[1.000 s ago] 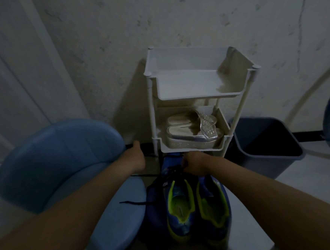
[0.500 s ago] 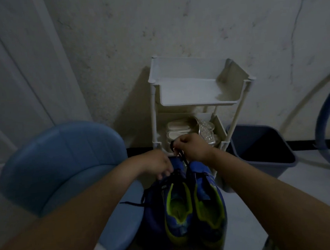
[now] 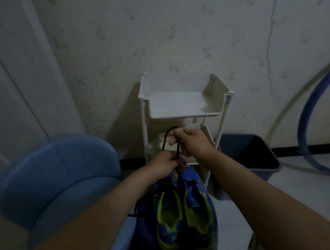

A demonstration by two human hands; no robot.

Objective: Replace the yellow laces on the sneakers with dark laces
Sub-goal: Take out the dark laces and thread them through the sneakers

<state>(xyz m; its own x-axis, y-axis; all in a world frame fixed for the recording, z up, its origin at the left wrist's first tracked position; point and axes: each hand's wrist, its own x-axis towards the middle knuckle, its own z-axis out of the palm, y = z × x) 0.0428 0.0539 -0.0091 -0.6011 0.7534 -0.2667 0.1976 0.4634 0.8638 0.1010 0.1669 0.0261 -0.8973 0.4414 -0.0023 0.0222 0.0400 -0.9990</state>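
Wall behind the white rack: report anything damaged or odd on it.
A thin dark crack runs down the wall, above the grey bin and right of the white rack. Blotchy marks mottle the plaster elsewhere. Nothing else stands out.

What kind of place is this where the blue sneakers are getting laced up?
Likely a home entryway or utility corner: a white tiered rack stands against a bare cracked wall near a door, with a dark plastic bin and a blue padded chair beside it.
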